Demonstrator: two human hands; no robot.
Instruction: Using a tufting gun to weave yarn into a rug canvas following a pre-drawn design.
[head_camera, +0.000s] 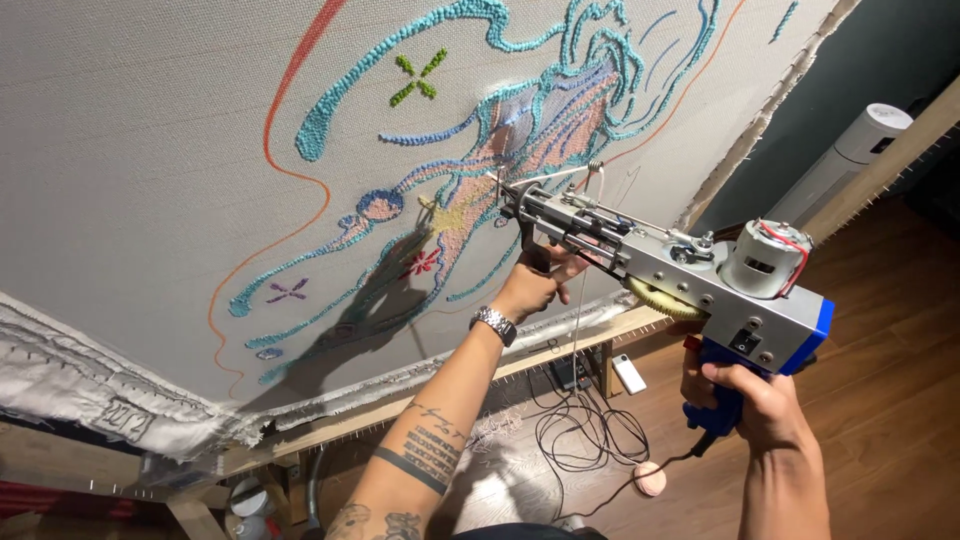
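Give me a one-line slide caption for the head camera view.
Both hands steady a tufting gun against a stretched cloth bearing a partly tufted blue and pink design.

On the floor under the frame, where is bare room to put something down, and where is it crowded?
Bare wooden floor lies at the right, beyond the right hand holding the tufting gun. Crowded: below the frame's wooden rail, where the coiled black cable, a white remote and a pink disc lie.
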